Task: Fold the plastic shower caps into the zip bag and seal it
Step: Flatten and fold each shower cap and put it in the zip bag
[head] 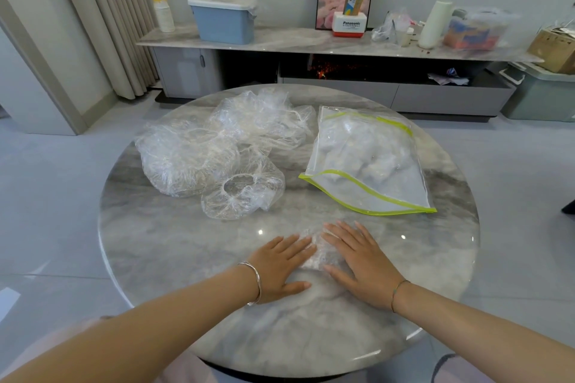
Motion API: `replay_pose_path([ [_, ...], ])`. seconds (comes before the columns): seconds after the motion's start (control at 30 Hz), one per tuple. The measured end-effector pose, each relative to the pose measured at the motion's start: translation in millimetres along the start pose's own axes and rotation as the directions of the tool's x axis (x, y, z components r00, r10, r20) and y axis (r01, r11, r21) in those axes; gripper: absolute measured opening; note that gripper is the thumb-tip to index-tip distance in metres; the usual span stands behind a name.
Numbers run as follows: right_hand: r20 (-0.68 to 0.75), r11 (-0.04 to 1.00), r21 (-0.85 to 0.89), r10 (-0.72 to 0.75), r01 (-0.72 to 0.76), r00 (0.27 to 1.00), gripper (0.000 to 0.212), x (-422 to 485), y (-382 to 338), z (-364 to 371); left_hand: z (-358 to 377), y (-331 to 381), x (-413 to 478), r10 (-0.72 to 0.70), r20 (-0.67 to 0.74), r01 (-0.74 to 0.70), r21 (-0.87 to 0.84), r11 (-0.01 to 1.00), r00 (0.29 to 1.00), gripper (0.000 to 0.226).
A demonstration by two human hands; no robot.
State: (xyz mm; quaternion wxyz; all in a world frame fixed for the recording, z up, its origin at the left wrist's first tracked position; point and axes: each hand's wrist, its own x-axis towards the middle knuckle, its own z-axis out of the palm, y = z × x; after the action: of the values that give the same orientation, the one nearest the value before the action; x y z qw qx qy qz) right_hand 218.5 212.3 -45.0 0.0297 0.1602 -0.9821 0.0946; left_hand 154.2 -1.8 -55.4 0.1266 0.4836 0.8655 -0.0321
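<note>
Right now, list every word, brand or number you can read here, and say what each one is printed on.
"Panasonic": on the white and red box on the sideboard.
Small line under it: too small to read.
Brown carton just above that box: blue and yellow print, too blurred to read.
No other text can be read.
</note>
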Motion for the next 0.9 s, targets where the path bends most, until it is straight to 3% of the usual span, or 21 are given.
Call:
replay_pose_path([
  [0.07, -0.089, 0.995, -0.02, -0.1, 0.098, 0.991, 0.047, -2.1, 0.7, -1.0, -3.0, 1.9, 0.5, -0.013, 0.005, 0.013, 0.035, 0.999, 1.0, 0.097],
  [0.13, -0.075, 0.99, -0.027, -0.139, 0.138, 0.987, 0.039, -4.9, 2.1, 1.1, -7.8, 1.1, -0.2, -0.026, -0.03, 0.026, 0.021, 0.999, 0.999, 0.094],
  [0.3, -0.027, 0.995, -0.03, -0.094, 0.093, 0.995, 0.041, -6.1, 4.5, 5.1, -9.2, -1.9, 6.5, 0.056, -0.288, -0.017, 0.136, 0.991, 0.956, 0.046],
  [0.43, -0.033, 0.998, 0.058, -0.026, 0.028, 0.999, 0.037, 0.0, 2.3, 5.5, -18.1, -0.1, 11.7, 0.017, -0.39, -0.003, 0.035, 0.999, 0.921, 0.017],
  [0.53, -0.055, 0.986, 0.157, 0.067, -0.057, 0.996, 0.035, 5.1, 0.9, 4.4, -23.0, -0.6, 11.1, -0.169, -0.383, 0.102, -0.189, 0.977, 0.908, 0.03],
  [0.63, -0.055, 0.91, 0.37, 0.222, -0.187, 0.973, 0.015, 7.8, -3.4, 2.2, -23.3, 0.8, 7.8, -0.312, -0.3, 0.191, -0.37, 0.909, 0.901, 0.035],
  [0.73, 0.026, 0.789, 0.541, 0.331, -0.292, 0.943, 0.035, 10.2, -6.7, 3.7, -23.4, 3.1, 5.7, -0.39, -0.228, 0.231, -0.512, 0.827, 0.892, 0.031],
  [0.83, 0.096, 0.695, 0.612, 0.407, -0.376, 0.908, 0.032, 13.5, -5.0, 6.8, -23.7, 1.3, 4.4, -0.406, -0.246, 0.252, -0.483, 0.839, 0.88, 0.027],
  [0.9, 0.126, 0.668, 0.62, 0.434, -0.413, 0.892, 0.023, 16.8, -3.2, 8.0, -23.3, -0.5, 4.0, -0.296, -0.347, 0.188, -0.314, 0.931, 0.89, 0.03],
])
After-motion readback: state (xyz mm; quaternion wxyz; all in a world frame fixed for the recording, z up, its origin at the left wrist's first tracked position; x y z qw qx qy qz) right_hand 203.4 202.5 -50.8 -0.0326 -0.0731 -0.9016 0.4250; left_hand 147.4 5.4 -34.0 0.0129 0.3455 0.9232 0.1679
